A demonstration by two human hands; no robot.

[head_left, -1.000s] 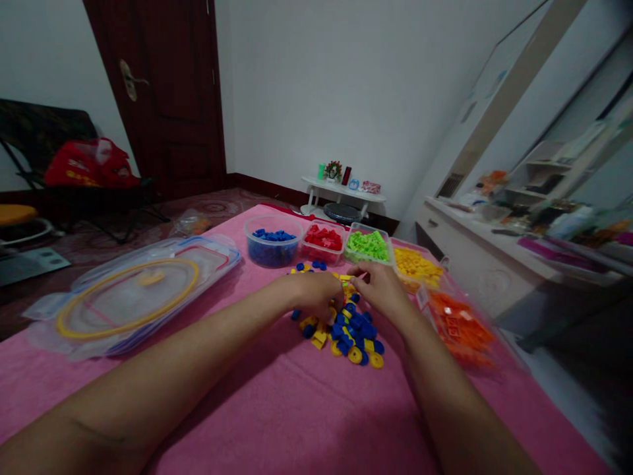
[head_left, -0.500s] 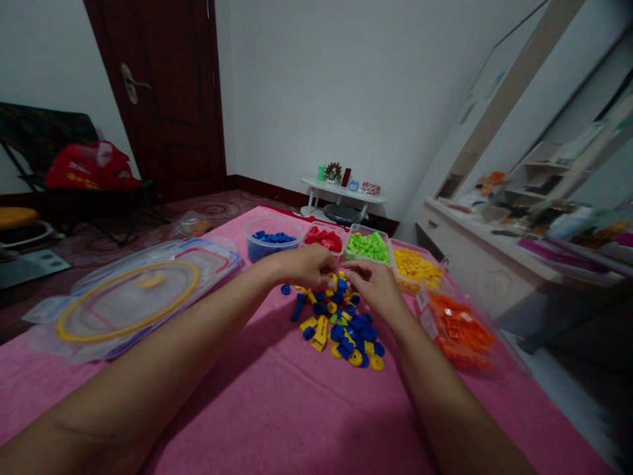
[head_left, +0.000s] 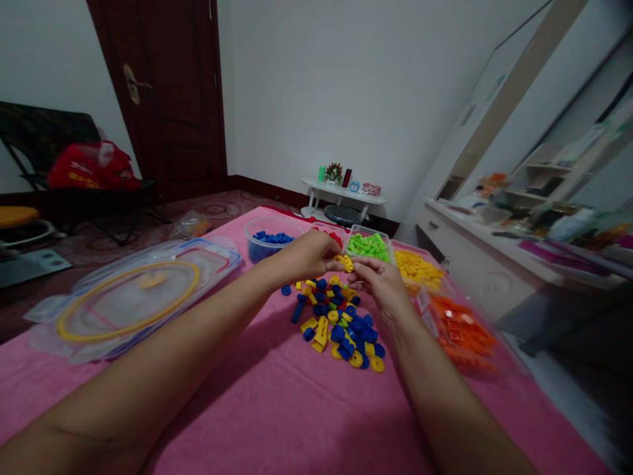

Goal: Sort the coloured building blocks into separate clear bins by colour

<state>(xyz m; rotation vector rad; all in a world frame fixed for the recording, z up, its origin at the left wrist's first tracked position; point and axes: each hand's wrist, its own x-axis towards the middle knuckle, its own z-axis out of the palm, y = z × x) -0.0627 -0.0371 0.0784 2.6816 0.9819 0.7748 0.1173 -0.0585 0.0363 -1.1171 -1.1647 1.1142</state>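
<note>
A heap of blue and yellow plastic pieces point(head_left: 341, 323) lies on the pink cloth point(head_left: 277, 409). Above its far edge my left hand point(head_left: 309, 254) and my right hand point(head_left: 378, 284) meet, both with fingers closed. Between their fingertips is a small yellow piece point(head_left: 347, 262), pinched from both sides. Behind the hands stand tubs of blue pieces point(head_left: 270, 241), red pieces point(head_left: 332, 235), green pieces point(head_left: 368, 245) and yellow pieces point(head_left: 415, 265).
An open bag of orange pieces point(head_left: 459, 333) lies at the right. A stack of clear lids with coloured rims point(head_left: 133, 293) rests at the left. Beyond are a dark door point(head_left: 168, 92), a folding chair point(head_left: 59, 165), a small white table point(head_left: 343, 192) and a dresser point(head_left: 475, 244).
Both hands have risen from the heap and moved a little farther away. They now hold a yellow piece between them above the pile.
</note>
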